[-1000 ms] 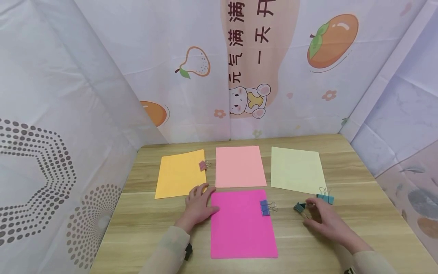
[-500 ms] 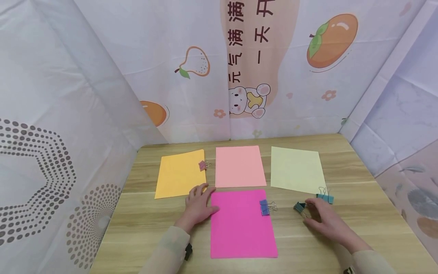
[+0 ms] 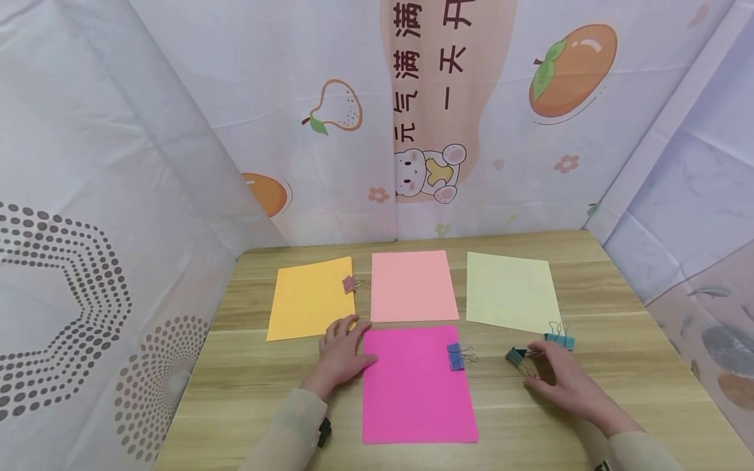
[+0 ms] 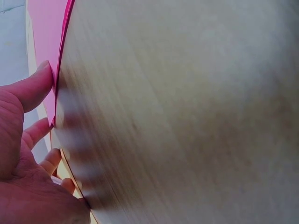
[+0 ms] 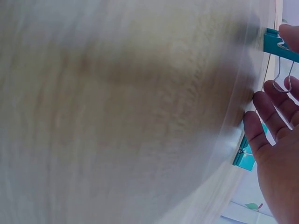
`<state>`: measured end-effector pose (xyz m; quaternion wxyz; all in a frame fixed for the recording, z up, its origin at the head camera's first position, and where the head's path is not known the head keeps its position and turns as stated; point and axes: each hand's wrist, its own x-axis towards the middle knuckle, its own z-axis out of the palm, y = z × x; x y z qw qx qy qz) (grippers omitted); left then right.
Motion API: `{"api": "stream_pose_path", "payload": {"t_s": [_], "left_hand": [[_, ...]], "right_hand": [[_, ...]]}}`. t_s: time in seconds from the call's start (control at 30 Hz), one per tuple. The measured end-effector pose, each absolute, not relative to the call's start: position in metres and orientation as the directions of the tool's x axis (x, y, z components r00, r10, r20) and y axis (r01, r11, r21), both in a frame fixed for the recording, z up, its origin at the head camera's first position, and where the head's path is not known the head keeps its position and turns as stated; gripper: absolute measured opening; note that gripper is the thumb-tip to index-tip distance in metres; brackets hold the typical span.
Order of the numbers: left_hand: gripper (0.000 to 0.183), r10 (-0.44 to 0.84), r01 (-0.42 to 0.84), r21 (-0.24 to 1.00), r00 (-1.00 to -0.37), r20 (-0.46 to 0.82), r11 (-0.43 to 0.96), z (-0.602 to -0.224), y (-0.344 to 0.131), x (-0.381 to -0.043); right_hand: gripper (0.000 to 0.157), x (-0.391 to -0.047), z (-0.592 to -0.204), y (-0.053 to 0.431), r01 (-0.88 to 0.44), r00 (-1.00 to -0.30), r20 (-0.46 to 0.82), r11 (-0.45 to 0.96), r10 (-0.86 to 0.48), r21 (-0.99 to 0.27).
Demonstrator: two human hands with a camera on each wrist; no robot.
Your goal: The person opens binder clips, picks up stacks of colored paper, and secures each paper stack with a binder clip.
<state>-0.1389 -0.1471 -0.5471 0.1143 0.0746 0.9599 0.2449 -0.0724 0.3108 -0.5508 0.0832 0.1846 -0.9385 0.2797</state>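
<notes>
My left hand (image 3: 338,360) rests at the left edge of a magenta sheet of paper (image 3: 418,399), fingers relaxed and spread. In the left wrist view, its thumb (image 4: 39,84) touches the sheet, whose edge shows more than one layer. A blue binder clip (image 3: 456,358) lies over that sheet's right edge. To the right, a dark teal binder clip (image 3: 516,356) has its wire handles between the thumb and index finger of my right hand (image 3: 565,386). Its teal body (image 5: 273,44) also shows in the right wrist view. Another teal binder clip (image 3: 562,341) lies just behind this hand.
Along the back of the wooden table (image 3: 247,392) lie an orange sheet (image 3: 312,297), a salmon pink sheet (image 3: 412,288) and a pale green sheet (image 3: 512,291). A pink binder clip (image 3: 349,284) sits on the orange sheet's right edge. Printed cloth (image 3: 330,209) hangs behind.
</notes>
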Motion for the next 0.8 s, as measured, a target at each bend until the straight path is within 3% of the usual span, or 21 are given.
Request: {"api": "stream_pose_path", "payload": {"t_s": [0.43,0.8], "left_hand": [[0.071,0.202,0.090,0.490,-0.963,-0.181,0.867,-0.5472,-0.1468,-0.1394],[0.071,0.199,0.083,0.489,-0.962,-0.189,0.868,-0.5463,-0.1461,-0.1396]], "right_hand": [[0.059,-0.0719,-0.5516,0.3114,-0.411,-0.906,0.285,0.814,-0.314,-0.410],[0.057,-0.0718,-0.5470,0.3114,-0.362,-0.930,0.214,0.840,-0.298,-0.404]]}}
